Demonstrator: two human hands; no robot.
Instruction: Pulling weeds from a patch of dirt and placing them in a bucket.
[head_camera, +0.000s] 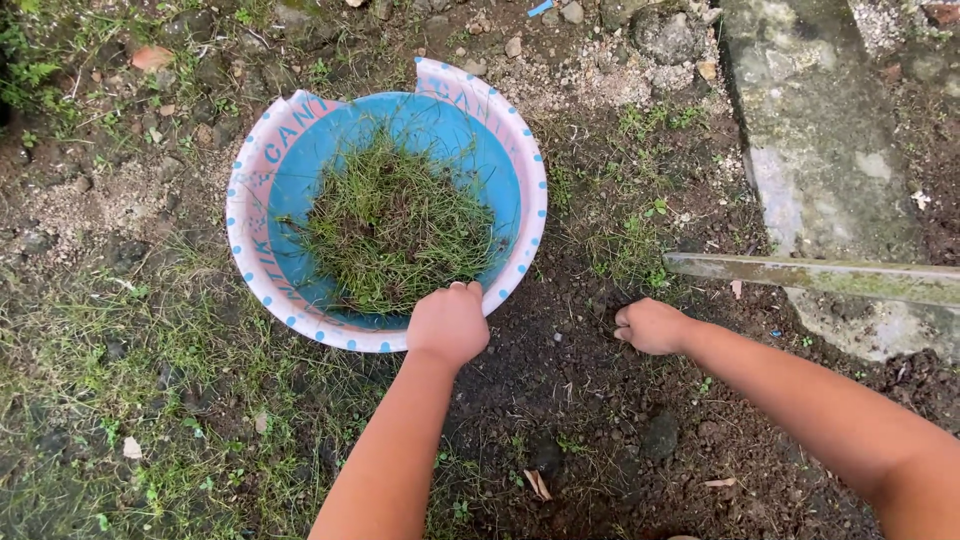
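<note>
A blue plastic basin (500, 180) with a pale dotted rim, cracked at its far edge, sits on the ground and holds a heap of pulled grass (392, 225). My left hand (448, 322) is closed over the basin's near rim, knuckles up. My right hand (650, 326) rests on the bare dark soil just right of the basin, its fingers curled at ground level. Whether it pinches any weed I cannot see.
Grass and small weeds (630, 245) grow around the basin. A concrete slab (820, 140) lies at the upper right. A long flat greenish bar (830, 277) stretches along the ground from beside the slab to the right edge. Pebbles and dry leaves are scattered about.
</note>
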